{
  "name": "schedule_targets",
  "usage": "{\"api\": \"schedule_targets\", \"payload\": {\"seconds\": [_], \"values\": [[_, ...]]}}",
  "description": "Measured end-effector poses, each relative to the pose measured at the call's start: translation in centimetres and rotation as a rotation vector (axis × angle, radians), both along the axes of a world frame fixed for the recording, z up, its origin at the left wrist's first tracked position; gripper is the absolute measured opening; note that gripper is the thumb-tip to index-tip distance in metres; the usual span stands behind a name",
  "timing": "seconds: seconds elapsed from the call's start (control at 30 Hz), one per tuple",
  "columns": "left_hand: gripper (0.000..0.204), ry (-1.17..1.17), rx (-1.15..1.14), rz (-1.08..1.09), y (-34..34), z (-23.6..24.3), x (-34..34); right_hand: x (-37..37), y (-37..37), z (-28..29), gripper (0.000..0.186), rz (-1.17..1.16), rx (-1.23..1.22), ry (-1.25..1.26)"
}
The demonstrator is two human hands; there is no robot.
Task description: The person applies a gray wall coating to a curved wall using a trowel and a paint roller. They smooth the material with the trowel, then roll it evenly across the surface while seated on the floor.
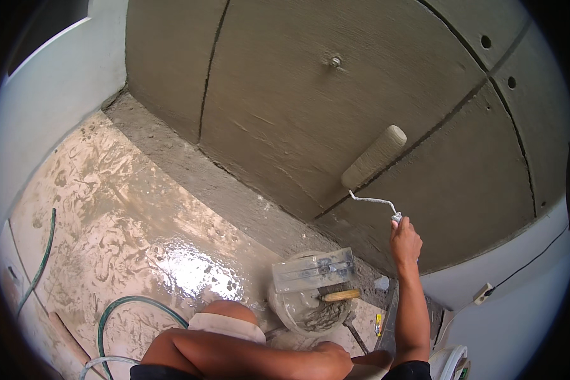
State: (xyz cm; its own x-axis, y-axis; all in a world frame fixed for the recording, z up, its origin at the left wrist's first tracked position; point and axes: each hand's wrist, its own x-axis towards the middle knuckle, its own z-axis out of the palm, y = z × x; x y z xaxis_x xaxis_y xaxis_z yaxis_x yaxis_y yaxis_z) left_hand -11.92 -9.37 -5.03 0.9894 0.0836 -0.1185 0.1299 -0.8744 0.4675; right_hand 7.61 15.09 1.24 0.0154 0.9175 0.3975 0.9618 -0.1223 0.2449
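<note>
My right hand (405, 242) is wrapped round the handle of a paint roller (374, 156). The thick, mud-coloured sleeve of the roller is against the wet grey plastered wall (285, 101), over a dark groove. A bent white metal frame joins sleeve and handle. My left arm lies across my lap, with my left hand (332, 361) low in the middle; its fingers are turned away and hard to see. Between my knees and the wall stands a bucket (310, 316) with grey mortar in it. A rectangular finishing trowel (313, 271) and a wooden-handled tool (341, 295) rest across its top.
A green hose (128, 299) curls over the wet, mud-smeared floor (107, 209) at left, near a wooden pole (68, 337). A metal pipe stub (335, 62) sticks out of the wall. At right are a socket (483, 293) with a cable and a white bucket (448, 362).
</note>
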Motion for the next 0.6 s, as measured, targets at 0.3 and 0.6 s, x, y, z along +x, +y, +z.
{"api": "schedule_targets", "payload": {"seconds": [0.3, 0.6], "values": [[0.014, -0.072, -0.098, 0.075, 0.8, 2.4, -2.9, -15.7, 7.7, 1.5, 0.040, 0.083, -0.192, 0.122], [0.022, -0.894, -0.282, 0.179, 2.9, 0.5, -7.9, -29.4, 16.4, -1.8, 0.044, 0.282, -0.214, 0.260]]}}
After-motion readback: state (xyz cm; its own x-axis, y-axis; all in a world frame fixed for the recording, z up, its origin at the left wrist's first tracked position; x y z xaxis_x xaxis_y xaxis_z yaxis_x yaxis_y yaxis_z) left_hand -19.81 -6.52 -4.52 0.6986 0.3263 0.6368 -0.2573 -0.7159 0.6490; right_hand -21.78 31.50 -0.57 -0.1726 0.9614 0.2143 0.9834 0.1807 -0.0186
